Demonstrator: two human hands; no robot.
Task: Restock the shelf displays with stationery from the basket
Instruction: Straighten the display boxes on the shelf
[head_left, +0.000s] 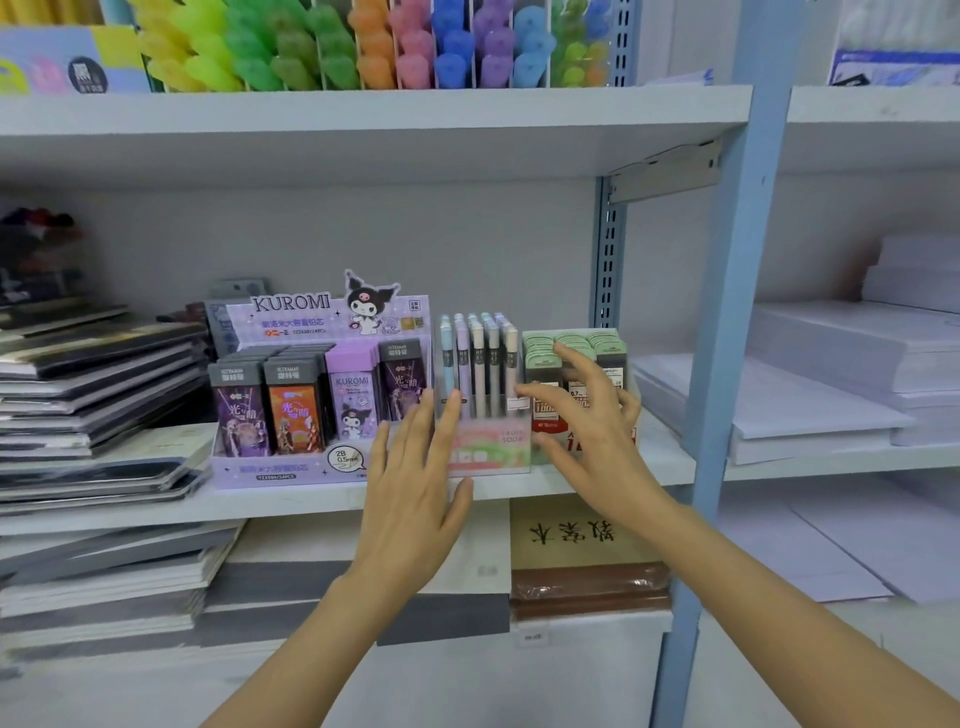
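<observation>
At centre frame, two hands flank a pen display (488, 374) on the shelf (130, 512).
Left hand (415, 483) fingers lie straight against its front; right hand (592, 426) fingers are splayed wide, holding nothing.

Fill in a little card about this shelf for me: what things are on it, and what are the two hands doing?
Place: white metal shelf
Middle: clear plastic box of pastel pens, pens upright
Left of it: purple cardboard Kuromi box of lead cases
Right of it: box of green-capped lead cases
Left hand: open, fingers straight at the pen box's left front
Right hand: open, fingers spread at its right side, in front of the green-capped cases
</observation>
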